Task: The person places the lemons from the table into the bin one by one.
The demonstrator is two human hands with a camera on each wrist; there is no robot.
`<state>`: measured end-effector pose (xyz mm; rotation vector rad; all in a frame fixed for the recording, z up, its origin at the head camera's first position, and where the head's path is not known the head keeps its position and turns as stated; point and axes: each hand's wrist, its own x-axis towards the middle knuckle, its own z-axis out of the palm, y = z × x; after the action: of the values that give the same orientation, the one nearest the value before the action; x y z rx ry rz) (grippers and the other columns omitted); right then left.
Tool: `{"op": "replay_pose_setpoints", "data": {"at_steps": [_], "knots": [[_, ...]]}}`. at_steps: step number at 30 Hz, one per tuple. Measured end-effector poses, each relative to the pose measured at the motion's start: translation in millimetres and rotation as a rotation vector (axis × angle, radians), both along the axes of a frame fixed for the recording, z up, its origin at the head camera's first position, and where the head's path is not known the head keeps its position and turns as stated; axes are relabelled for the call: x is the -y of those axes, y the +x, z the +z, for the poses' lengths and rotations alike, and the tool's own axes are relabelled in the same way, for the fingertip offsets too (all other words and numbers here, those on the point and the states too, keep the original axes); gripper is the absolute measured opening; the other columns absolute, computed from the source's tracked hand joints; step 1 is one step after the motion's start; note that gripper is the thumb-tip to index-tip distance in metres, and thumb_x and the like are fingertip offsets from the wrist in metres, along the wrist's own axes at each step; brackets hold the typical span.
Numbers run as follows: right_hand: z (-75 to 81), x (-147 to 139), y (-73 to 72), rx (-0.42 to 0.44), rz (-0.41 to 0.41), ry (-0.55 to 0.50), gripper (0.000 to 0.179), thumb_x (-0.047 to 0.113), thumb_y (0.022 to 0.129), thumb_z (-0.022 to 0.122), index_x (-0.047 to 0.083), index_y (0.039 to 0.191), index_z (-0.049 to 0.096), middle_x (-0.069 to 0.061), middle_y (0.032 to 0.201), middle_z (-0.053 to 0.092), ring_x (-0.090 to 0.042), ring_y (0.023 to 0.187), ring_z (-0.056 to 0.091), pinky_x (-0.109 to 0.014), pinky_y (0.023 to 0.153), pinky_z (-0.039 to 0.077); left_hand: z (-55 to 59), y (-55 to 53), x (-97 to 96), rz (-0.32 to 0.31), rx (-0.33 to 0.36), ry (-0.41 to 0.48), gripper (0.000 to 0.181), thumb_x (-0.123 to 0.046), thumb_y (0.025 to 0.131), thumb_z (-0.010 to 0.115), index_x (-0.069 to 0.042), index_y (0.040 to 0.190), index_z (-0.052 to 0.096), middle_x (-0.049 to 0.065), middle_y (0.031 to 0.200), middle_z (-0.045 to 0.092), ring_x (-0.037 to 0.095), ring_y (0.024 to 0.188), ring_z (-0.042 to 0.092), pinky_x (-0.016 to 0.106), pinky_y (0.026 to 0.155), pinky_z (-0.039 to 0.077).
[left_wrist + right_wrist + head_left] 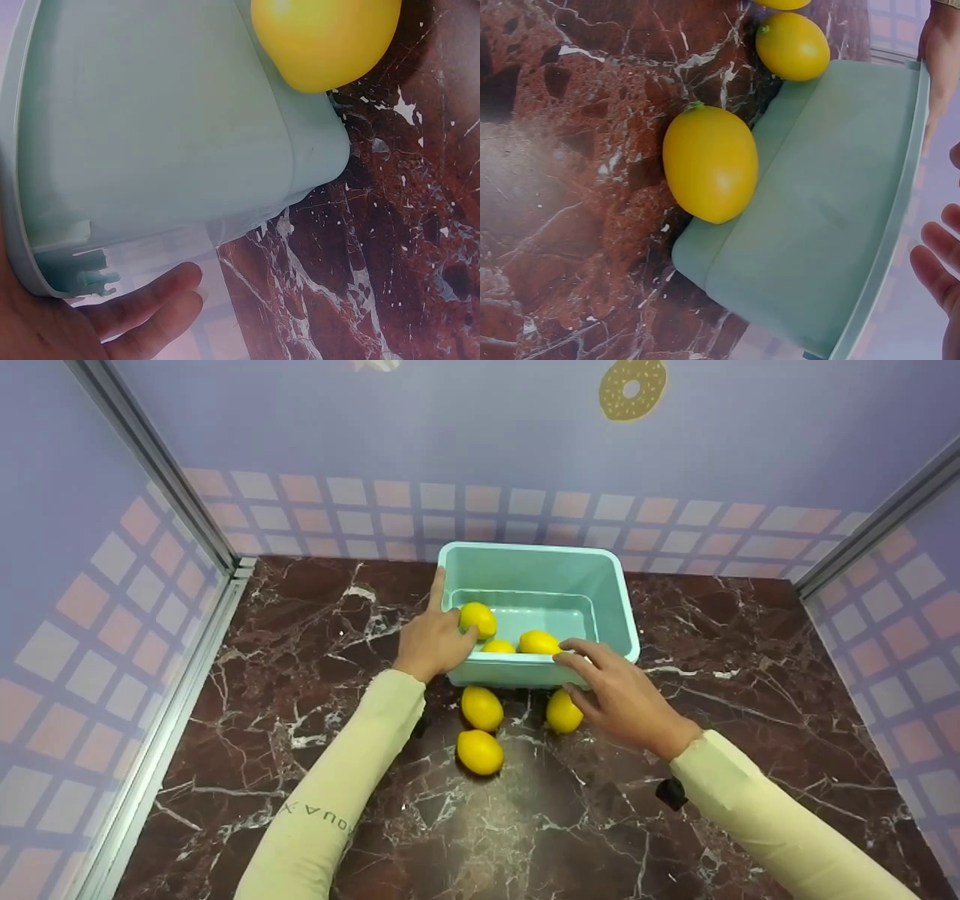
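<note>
A pale green plastic bin (529,660) stands on the marble surface with several yellow lemons inside. My left hand (435,641) holds its left front corner, thumb over the rim beside a lemon (478,619) and the other fingers (161,300) down the outside. At the front right rim is my right hand (619,697), its loosely bent fingers around nothing. Another lemon (540,643) inside the bin lies close to those fingertips. Below the right hand, a lemon (710,165) rests against the bin's front wall.
Two more lemons lie in front of the bin, one (482,709) near its wall and one (480,752) closer to me. Tiled-pattern panels (525,502) enclose the back and both sides of the dark red marble surface (300,697).
</note>
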<state>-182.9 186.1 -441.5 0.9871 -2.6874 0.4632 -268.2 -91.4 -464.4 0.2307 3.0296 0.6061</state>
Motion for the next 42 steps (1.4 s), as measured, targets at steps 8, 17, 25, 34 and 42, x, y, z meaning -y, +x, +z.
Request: {"op": "replay_pose_setpoints", "data": {"at_steps": [8,17,25,34,42], "knots": [[-5.0,-3.0,2.3,-0.039,0.023,-0.002,0.037,0.022,0.093,0.063,0.017,0.129,0.058,-0.005,0.131,0.056,-0.022,0.113,0.057,-0.043,0.090,0.051,-0.3,0.5,0.3,-0.002,0.005,-0.012,0.056,-0.047,0.094,0.040,-0.007,0.124,0.064,0.000,0.164,-0.013,0.025,0.069,0.060,0.036,0.059,0.048],[-7.3,-4.9,5.3,-0.055,0.053,-0.009,0.034,0.021,0.092,0.064,0.016,0.125,0.060,-0.005,0.120,0.060,-0.021,0.103,0.061,-0.040,0.086,0.053,-1.5,0.8,0.7,-0.005,-0.003,-0.010,0.058,-0.048,0.094,0.040,-0.007,0.129,0.062,0.000,0.165,-0.012,0.025,0.065,0.058,0.037,0.057,0.046],[-10.9,-6.6,6.5,-0.003,0.058,0.048,0.036,0.024,0.092,0.065,0.018,0.126,0.059,0.000,0.114,0.063,-0.013,0.084,0.061,-0.035,0.078,0.053,-2.3,0.3,0.6,-0.007,-0.019,0.003,0.053,-0.046,0.093,0.041,-0.006,0.115,0.068,0.000,0.165,-0.011,0.024,0.067,0.059,0.037,0.058,0.048],[-18.8,-8.8,7.6,0.075,0.059,0.098,0.034,0.030,0.093,0.062,0.017,0.125,0.060,-0.002,0.120,0.063,-0.012,0.081,0.061,-0.033,0.076,0.054,-1.6,0.3,1.0,-0.008,-0.027,0.006,0.053,-0.046,0.093,0.041,-0.006,0.115,0.068,0.001,0.165,-0.009,0.024,0.064,0.058,0.037,0.057,0.047],[-24.8,-12.7,6.3,0.096,0.043,0.115,0.036,0.033,0.092,0.064,0.017,0.125,0.060,-0.002,0.121,0.063,-0.015,0.091,0.063,-0.036,0.082,0.054,-1.2,0.8,0.4,-0.010,-0.022,0.012,0.049,-0.046,0.093,0.043,-0.007,0.108,0.069,0.001,0.165,-0.009,0.024,0.065,0.058,0.038,0.059,0.048]]}}
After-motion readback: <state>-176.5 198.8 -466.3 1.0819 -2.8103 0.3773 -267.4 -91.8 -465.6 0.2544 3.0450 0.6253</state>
